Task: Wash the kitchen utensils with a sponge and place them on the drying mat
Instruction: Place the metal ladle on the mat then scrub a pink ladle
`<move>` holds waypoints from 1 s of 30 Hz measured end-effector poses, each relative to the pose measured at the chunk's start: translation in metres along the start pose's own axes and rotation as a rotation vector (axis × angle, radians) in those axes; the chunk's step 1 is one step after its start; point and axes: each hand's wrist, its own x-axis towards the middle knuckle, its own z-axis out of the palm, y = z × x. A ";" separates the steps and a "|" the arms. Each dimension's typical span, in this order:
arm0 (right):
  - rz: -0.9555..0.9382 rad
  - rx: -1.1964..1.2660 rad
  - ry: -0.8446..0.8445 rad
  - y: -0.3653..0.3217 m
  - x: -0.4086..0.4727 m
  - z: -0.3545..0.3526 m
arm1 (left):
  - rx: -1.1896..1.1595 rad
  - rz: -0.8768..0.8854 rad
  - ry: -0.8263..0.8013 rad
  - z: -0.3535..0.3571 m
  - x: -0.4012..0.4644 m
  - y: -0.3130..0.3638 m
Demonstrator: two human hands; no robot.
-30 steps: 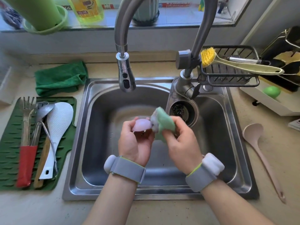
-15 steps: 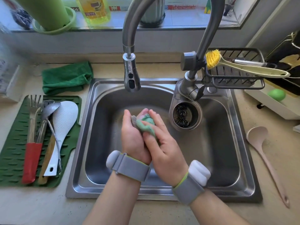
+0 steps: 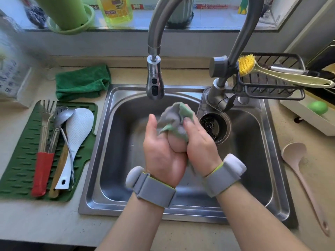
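Fingers of the right hand (image 3: 198, 142) clench the sponge (image 3: 175, 117) over a pink utensil (image 3: 176, 144) that the left hand (image 3: 162, 151) grips above the sink (image 3: 262, 142). Best to rub every face, then carry it to the drying mat (image 3: 18, 156).

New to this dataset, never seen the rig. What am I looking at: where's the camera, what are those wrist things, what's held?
No robot here: a person washes up, filmed by one wide-angle camera on their head, looking down. Each wrist wears a grey band. Over the sink, the left hand holds a small pinkish utensil, mostly hidden, while the right hand grips a green-and-grey sponge against it. On the left, a green drying mat holds a fork, a ladle, a white rice paddle and more. A beige ladle lies on the counter to the right.
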 end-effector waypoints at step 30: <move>-0.120 -0.180 -0.028 -0.011 -0.006 0.020 | -0.059 0.020 -0.019 -0.021 0.003 0.013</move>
